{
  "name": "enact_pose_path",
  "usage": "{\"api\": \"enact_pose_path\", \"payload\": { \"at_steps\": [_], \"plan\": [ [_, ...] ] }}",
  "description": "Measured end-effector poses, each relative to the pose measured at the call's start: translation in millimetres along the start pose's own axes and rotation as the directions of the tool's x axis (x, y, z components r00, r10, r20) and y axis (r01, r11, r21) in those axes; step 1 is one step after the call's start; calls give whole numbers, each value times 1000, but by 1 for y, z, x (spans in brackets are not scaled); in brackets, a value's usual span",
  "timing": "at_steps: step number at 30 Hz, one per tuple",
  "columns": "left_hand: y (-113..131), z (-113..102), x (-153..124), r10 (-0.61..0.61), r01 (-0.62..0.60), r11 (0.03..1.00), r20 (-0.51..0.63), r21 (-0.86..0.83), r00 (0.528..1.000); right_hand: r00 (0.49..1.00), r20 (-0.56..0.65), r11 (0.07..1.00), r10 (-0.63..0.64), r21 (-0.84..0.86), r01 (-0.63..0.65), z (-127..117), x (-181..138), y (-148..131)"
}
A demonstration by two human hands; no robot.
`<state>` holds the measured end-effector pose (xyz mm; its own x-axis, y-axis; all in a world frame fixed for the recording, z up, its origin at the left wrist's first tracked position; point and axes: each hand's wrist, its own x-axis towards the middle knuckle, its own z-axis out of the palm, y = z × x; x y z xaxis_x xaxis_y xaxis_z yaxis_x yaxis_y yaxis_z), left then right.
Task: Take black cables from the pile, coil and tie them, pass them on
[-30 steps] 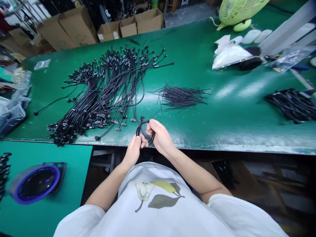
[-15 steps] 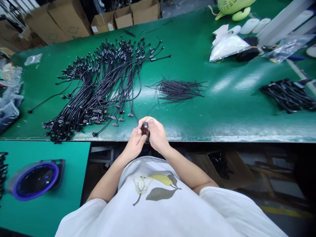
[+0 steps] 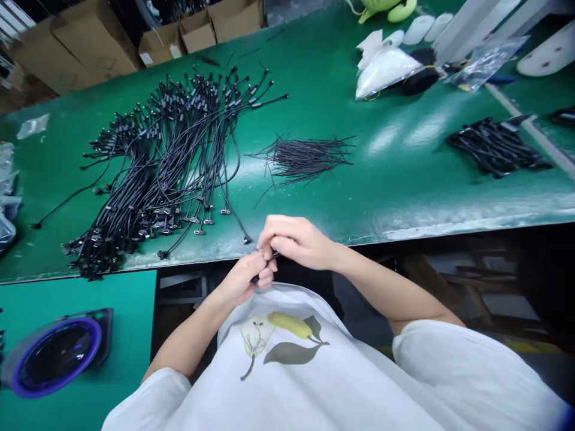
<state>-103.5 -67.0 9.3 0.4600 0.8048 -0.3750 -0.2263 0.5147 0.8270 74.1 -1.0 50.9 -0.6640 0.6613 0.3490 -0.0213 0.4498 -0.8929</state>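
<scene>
My left hand [image 3: 247, 278] is closed around a black cable [image 3: 254, 279], of which only small dark bits show between the fingers. Touching it from the upper right, my right hand [image 3: 294, 242] is bent into a pinch at the same spot; what its fingertips grip is hidden. Both hands are just in front of the bench's near edge, close to my shirt. Beyond them on the green bench lies a heap of thin black twist ties [image 3: 309, 158]. A large spread of black cables [image 3: 166, 161] with plugs at their ends lies to the left.
At the right lies a bundle of black cables [image 3: 498, 146]. Behind it are a white plastic bag [image 3: 386, 72] and white rolls [image 3: 418, 30]. A purple-rimmed round device [image 3: 56, 357] stands on the lower green table at the left. Cardboard boxes [image 3: 94, 45] line the far edge.
My right hand has turned and moved slightly right, its fingers now bent over the left hand. Both hands are lower, and the black piece between them is mostly covered. The view has shifted right.
</scene>
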Motion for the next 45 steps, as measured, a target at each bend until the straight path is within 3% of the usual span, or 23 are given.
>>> {"api": "enact_pose_path", "payload": {
  "at_steps": [1, 3, 5, 7, 10, 13, 16, 18, 20, 22, 24, 27, 36, 42, 45],
  "plan": [
    [1, -2, 2, 51, -44, 987, -42, 155, 998, 997, 49, 969, -54, -237, 64, -4, -5, -4],
    [5, -5, 4, 168, -104, 863, -87, 495, 982, 983, 170, 797, -73, -582, 160, -6, -16, -8],
    [10, -6, 6, 225, -126, 686, -44, 717, 973, 957, 278, 640, 80, -751, 164, -3, -25, -4],
    [13, -4, 8, 191, -146, 591, 38, 794, 981, 892, 364, 602, 268, -786, 140, 0, -31, 5],
    [14, -2, 12, 75, -125, 636, 99, 762, 992, 822, 453, 638, 345, -756, 149, 2, -38, 16],
    [8, -4, 19, -54, -18, 753, 89, 658, 995, 832, 439, 601, 340, -782, 168, 2, -39, 18],
    [1, -8, 25, -97, 60, 868, 51, 493, 994, 823, 476, 723, 309, -680, 122, -18, -31, 25],
    [-2, -10, 27, -52, 63, 933, -41, 355, 998, 895, 376, 785, 240, -618, 50, -49, -24, 45],
    [-2, -12, 27, 12, 32, 971, -180, 238, 984, 977, 39, 710, 208, -693, -124, -92, -18, 78],
    [-1, -11, 27, 59, -17, 989, -285, 149, 957, 917, -360, 499, 174, -770, -397, -133, -16, 114],
    [-1, -9, 27, 90, -62, 994, -326, 94, 941, 861, -487, 389, 148, -772, -504, -164, -17, 145],
    [-1, -5, 27, 129, -115, 991, -336, 60, 933, 866, -479, 338, 143, -799, -498, -181, -20, 168],
    [-1, 3, 33, 126, -164, 984, -354, -77, 927, 922, -370, 321, 115, -865, -386, -184, -28, 166],
    [-1, 4, 31, 145, -200, 972, -358, -120, 922, 872, -489, 308, 34, -825, -474, -184, -31, 152],
    [1, 10, 35, 161, -225, 962, -351, -151, 922, 842, -539, 338, -10, -794, -505, -164, -22, 135]
  ]
}}
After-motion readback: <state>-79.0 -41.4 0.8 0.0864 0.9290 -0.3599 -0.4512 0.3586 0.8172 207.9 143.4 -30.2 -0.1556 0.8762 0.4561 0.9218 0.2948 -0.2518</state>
